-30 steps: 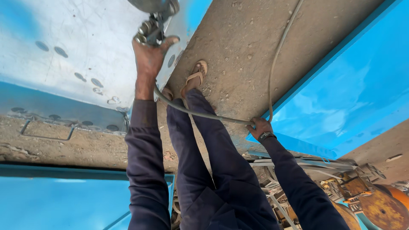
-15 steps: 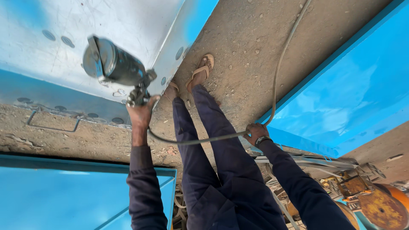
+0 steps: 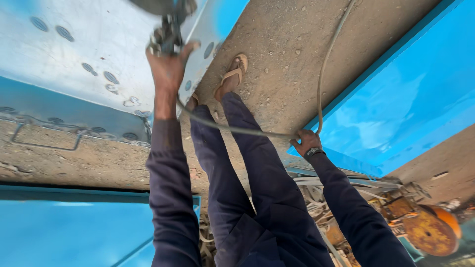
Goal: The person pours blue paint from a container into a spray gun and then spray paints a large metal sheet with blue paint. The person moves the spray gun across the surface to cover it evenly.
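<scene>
My left hand [image 3: 168, 69] is raised and shut on the grip of a metal spray gun [image 3: 168, 32]; its cup is cut off by the top edge. The gun hangs over a pale grey metal panel [image 3: 74, 54] with dark oval spots and a blue-painted strip. A grey hose [image 3: 321, 74] runs from the gun across my legs to my right hand [image 3: 307, 143], which is shut on it, then curves away up the dirt floor. There is a watch on my right wrist. My feet are in tan sandals [image 3: 232, 76] on the dirt.
Bright blue painted panels lie at the right [image 3: 405, 109] and at the bottom left [image 3: 64, 232]. A heap of scrap metal with a rusty round part [image 3: 425, 232] sits at the bottom right. Sandy dirt floor [image 3: 282, 49] runs between the panels.
My left hand has swung the spray gun from lower on the grey panel up toward the top edge, so its cup is now mostly out of view. My right hand keeps hold of the hose.
</scene>
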